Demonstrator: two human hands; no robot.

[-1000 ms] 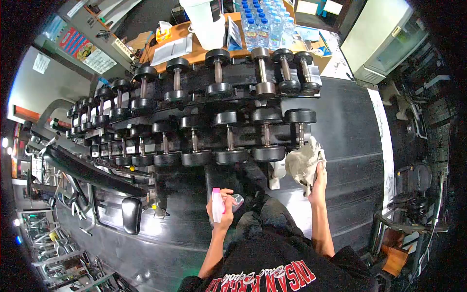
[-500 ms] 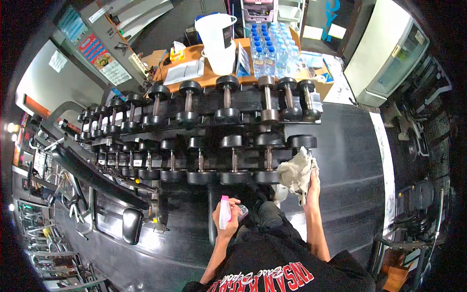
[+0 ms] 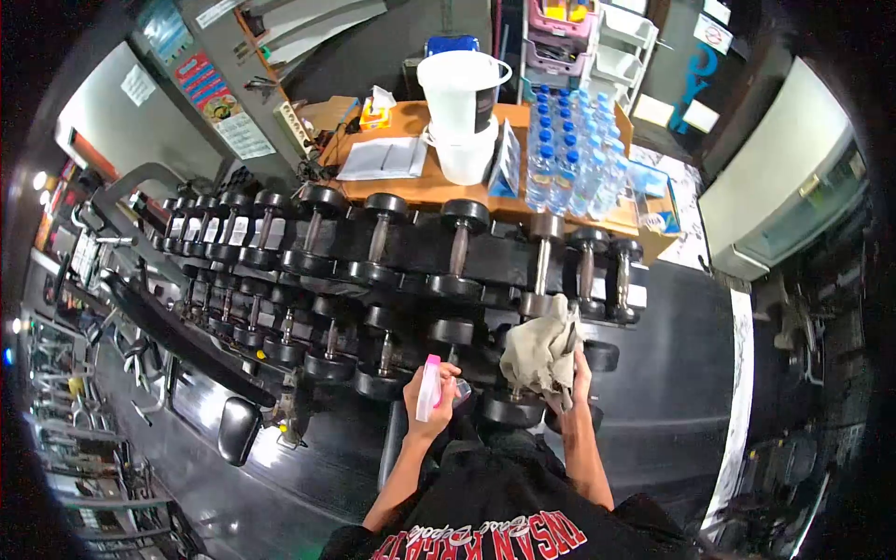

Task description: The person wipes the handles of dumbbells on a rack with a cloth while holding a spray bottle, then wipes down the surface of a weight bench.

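My left hand (image 3: 445, 412) is wrapped round a spray bottle (image 3: 428, 390) with a white and pink head, held upright in front of the rack. In my right hand (image 3: 580, 389) is a bunched beige cloth (image 3: 539, 355). The cloth overlaps a lower-row dumbbell (image 3: 513, 412), hiding its handle and back end. To the right of the cloth, another black dumbbell (image 3: 598, 356) is partly covered by my hand. Above the cloth, a dumbbell with metal ends (image 3: 542, 266) rests on the upper row.
Two rows of dumbbells fill the rack (image 3: 499, 245). Behind it, a wooden desk (image 3: 408, 122) bears stacked white buckets (image 3: 459, 98), papers (image 3: 382, 158) and water bottles (image 3: 567, 166). A padded bench (image 3: 177, 329) stands left, and a fridge (image 3: 779, 173) stands right.
My view has shifted, so the rack sits lower in it. My right hand has carried the cloth left, from the end dumbbell to its neighbour. The left hand still holds the spray bottle.
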